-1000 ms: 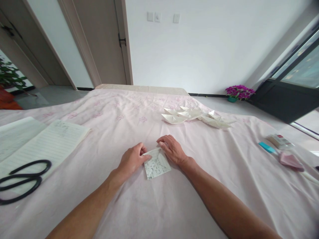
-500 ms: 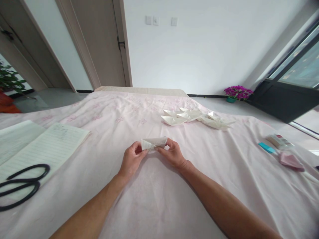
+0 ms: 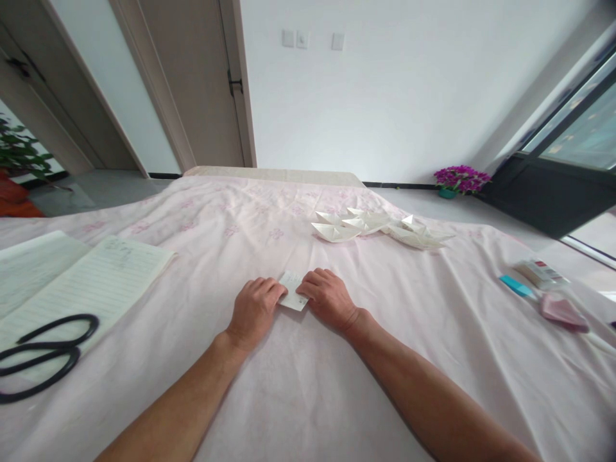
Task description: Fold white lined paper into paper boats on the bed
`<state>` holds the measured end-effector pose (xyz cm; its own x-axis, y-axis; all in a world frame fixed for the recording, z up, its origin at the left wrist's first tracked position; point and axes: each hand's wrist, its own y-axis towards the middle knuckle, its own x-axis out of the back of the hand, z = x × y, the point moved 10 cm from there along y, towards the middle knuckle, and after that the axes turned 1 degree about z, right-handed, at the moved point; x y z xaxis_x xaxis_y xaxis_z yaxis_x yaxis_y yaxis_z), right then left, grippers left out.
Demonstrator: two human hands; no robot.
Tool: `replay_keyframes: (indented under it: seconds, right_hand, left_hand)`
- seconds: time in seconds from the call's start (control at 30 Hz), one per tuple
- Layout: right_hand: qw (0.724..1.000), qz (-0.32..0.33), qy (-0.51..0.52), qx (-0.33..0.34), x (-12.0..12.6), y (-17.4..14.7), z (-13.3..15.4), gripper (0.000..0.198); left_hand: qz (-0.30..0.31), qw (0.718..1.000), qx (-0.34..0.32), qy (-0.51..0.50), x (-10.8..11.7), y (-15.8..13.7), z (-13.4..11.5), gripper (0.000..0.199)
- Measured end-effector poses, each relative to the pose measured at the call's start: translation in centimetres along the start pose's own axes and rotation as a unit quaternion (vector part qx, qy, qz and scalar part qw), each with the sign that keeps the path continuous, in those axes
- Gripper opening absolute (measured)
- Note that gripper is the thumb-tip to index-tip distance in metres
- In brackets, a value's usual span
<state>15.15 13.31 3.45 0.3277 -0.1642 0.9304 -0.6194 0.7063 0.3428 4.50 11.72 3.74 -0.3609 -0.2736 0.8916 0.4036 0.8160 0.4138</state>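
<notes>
A small folded piece of paper point(image 3: 293, 295) with faint writing lies low over the pink cloth, held between both hands. My left hand point(image 3: 257, 310) is closed on its left edge, the thumb pressing on top. From the other side my right hand point(image 3: 330, 297) grips the right edge, its thumb also on the paper and its fingers curled. The hands partly cover the paper's sides. Beyond them, several folded paper boats point(image 3: 366, 224) sit grouped together on the cloth.
An open lined notebook point(image 3: 110, 276) lies at the left with black-handled scissors point(image 3: 52, 350) on it. To the right are a blue-capped item point(image 3: 514, 285), a clear packet point(image 3: 541, 274) and a pink object point(image 3: 563, 311). Purple flowers point(image 3: 462, 178) stand on the floor beyond.
The paper has gone from raised and wide between the fingertips to lying flatter, turned at an angle with a corner toward me. Both hands have rolled over, knuckles now upward.
</notes>
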Motion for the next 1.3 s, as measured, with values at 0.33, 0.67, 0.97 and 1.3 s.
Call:
replay_keyframes:
  seconds: [0.33, 0.67, 0.97, 1.3]
  right_hand:
    - [0.994, 0.009, 0.095, -0.05, -0.2, -0.4, -1.8, 0.02]
    - [0.989, 0.022, 0.119, -0.08, -0.2, 0.0, -3.3, 0.019]
    - [0.99, 0.031, 0.026, -0.137, -0.4, 0.3, -3.8, 0.031]
    - [0.98, 0.057, -0.042, -0.186, -0.6, 0.3, -4.1, 0.029]
  left_hand:
    - [0.028, 0.999, -0.028, 0.01, 0.0, -0.6, -1.6, 0.011]
    - [0.024, 0.997, 0.072, 0.023, 0.5, -0.3, 1.6, 0.022]
    - [0.057, 0.989, 0.125, -0.047, -0.2, -0.3, 3.2, 0.033]
    - [0.063, 0.988, 0.131, 0.053, -0.6, 0.1, 3.5, 0.028]
